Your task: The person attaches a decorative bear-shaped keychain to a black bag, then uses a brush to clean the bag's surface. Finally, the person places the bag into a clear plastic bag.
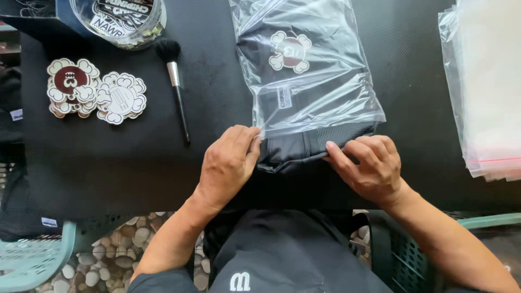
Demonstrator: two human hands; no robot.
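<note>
Black folded garment (304, 149) lies on the dark table (135, 163) right in front of the person, most of it already inside a clear plastic bag (309, 76), with only its near edge sticking out of the bag's open mouth; a round maroon-and-cream sticker (291, 51) shows through the plastic further up. Judging by how things lie, the step in hand looks like the bagging of the garment, close to its end: the cloth is nearly all the way in, and the next move would call for holding the bag's lip steady on one side while the remaining cloth is pushed in evenly, so that the fold does not bunch at the opening. A stack of spare clear bags (483, 87) lies at the right edge of the table, well apart from the work. On the left, two piles of cloud-edged stickers (95, 92) lie side by side, with a make-up style brush (175, 76) between them and the bag, and a clear round tub (119, 19) at the top edge. The left hand (228, 163) rests at the bag's near left corner, fingers curled together and pinching the plastic lip against the cloth. The right hand (369, 163) lies on the garment's near right edge, fingers slightly spread and bent, the forefinger stretched flat and pressing the cloth
</note>
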